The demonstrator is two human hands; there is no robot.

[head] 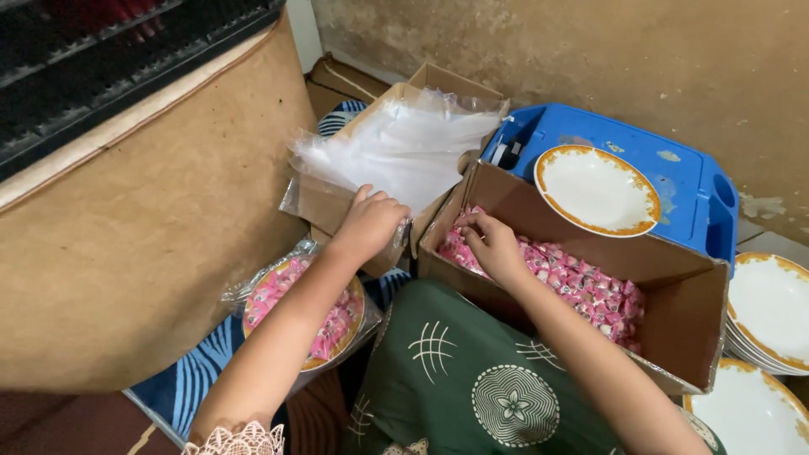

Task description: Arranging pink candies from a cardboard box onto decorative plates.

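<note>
My left hand [368, 226] rests on the rim of a cardboard box [324, 205] lined with a clear plastic bag [404, 147], fingers curled over its edge. My right hand [493, 244] reaches into a second cardboard box [683, 291] filled with small pink wrapped candies [590, 291], its fingers pinching candies at the box's left end. Below my left forearm sits a plate of pink candies [278, 295] wrapped in clear plastic.
A blue plastic tray [683, 181] behind the candy box carries an empty white plate with an orange rim [597, 190]. A stack of similar plates [771, 307] stands at the right, another plate [750, 413] below it. A brown board [143, 236] rises at left. Green patterned cloth [472, 379] covers my lap.
</note>
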